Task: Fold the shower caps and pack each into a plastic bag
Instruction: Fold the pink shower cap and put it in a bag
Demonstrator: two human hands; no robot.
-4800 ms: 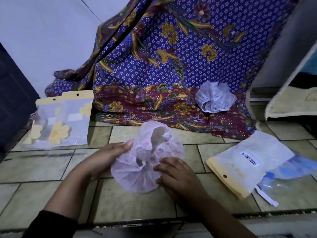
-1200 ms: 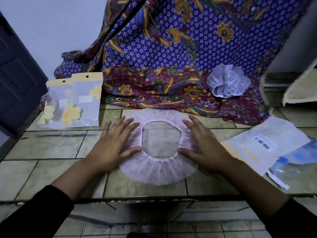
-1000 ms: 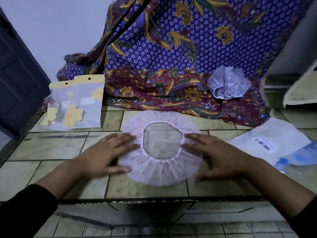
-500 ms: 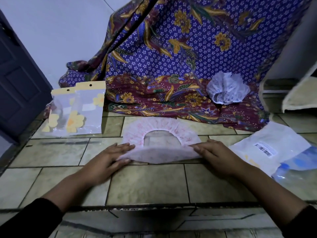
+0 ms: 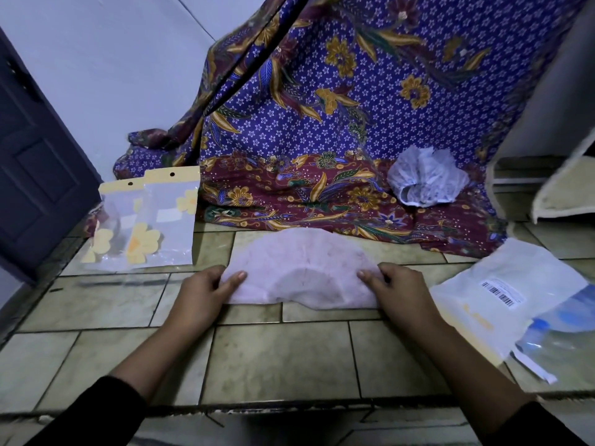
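A pale pink shower cap [image 5: 302,268] lies on the tiled floor, folded in half into a semicircle with its straight edge toward me. My left hand [image 5: 201,294] pinches its left corner, thumb on top. My right hand [image 5: 397,289] pinches its right corner the same way. A second, white shower cap [image 5: 426,177] sits crumpled on the patterned cloth at the back right. Clear plastic bags with yellow flower prints [image 5: 151,225] lie at the left. A white plastic bag with a barcode label [image 5: 502,294] lies at the right.
A purple and maroon batik cloth [image 5: 322,123] hangs at the back and spreads onto the floor. A dark door [image 5: 35,162] stands at the left. A blue-tinted clear package [image 5: 566,329] lies beside the white bag. A floor ledge [image 5: 289,405] runs close to me.
The pink cap went from crumpled in my hands to spread flat as a ring. Its near half has since been folded over the far half, and my hands now hold both corners.
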